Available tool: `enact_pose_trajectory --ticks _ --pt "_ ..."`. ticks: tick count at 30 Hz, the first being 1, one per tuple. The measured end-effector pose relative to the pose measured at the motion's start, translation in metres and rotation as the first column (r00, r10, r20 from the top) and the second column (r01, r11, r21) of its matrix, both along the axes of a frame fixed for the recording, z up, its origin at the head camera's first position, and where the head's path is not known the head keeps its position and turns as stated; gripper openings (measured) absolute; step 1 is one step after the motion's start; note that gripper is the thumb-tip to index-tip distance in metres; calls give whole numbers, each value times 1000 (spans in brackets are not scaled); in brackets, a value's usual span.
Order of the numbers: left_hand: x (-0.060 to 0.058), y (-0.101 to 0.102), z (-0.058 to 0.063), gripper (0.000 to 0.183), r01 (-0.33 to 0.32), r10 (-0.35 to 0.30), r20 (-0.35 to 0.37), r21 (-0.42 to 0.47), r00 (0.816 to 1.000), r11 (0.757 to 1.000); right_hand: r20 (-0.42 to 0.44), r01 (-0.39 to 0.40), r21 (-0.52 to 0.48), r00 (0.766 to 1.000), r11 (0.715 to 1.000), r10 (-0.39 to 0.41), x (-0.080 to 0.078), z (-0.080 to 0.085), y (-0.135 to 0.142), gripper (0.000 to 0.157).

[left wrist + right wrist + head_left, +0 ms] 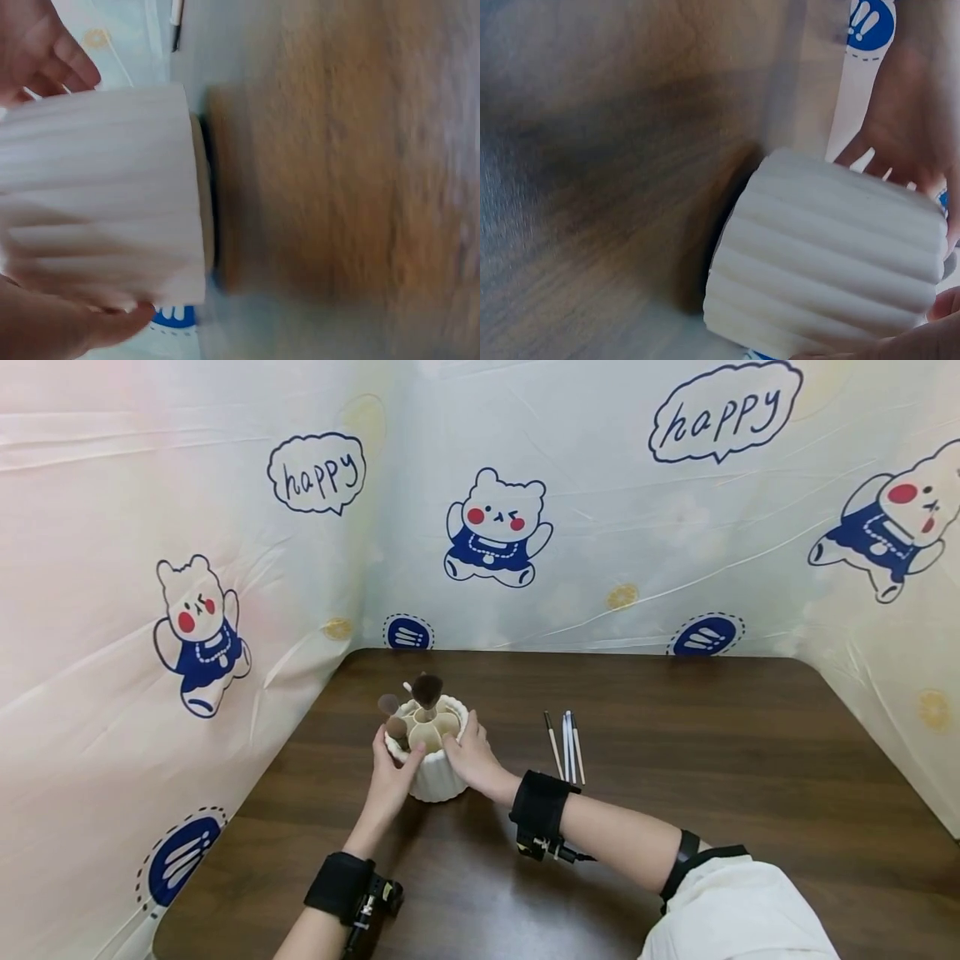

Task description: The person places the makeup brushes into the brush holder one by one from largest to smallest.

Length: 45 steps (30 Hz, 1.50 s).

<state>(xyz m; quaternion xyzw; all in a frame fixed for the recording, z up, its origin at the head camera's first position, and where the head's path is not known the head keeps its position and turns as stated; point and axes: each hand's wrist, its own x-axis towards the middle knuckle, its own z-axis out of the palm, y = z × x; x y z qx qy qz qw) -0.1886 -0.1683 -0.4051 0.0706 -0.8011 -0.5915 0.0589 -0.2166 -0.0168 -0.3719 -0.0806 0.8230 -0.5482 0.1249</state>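
A white, fluted brush holder (438, 779) with round compartments stands left of centre, held between both hands. My left hand (390, 781) grips its left side, thumb toward the front and fingers around the rim. On the opposite side my right hand (477, 758) holds the rim, thumb near the front. Makeup brushes rise from the back and left compartments, among them a dark fluffy one (427, 690) and a brown one (396, 727). Both wrist views show the ribbed wall (825, 262) between the hands; whether its base touches the table I cannot tell.
Several slim brushes (568, 747) lie side by side on the brown wooden table (712, 760), right of the holder and close to the right forearm. A printed curtain (585, 593) with cartoon bears encloses the table's back and sides.
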Motion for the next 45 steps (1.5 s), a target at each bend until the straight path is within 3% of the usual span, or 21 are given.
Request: enact_pose_trajectory --ticks 7,11,17,22,26,35,45 --pt "4 12 4 88 -86 86 -19 -9 996 996 -54 6 16 999 1000 -5 -7 5 5 66" --pt "4 12 3 88 -105 105 -16 -14 994 994 -100 63 26 993 998 -60 -16 8 9 61" --pt "3 11 1 86 -107 107 -28 -8 994 994 -153 179 61 974 982 -168 -48 10 31 49" --pt "4 11 0 86 -107 107 -21 -6 994 994 -188 243 117 957 963 -219 -75 4 65 36" --pt "4 10 -1 87 -112 112 -26 -2 993 994 -189 278 148 950 949 -249 -88 -4 94 27" --pt "5 10 0 88 -97 97 -13 -3 995 995 -130 356 256 934 899 -333 -99 -26 143 24" --pt "4 10 -1 88 -92 92 -15 3 996 996 -110 357 346 934 868 -340 -102 -45 153 20"
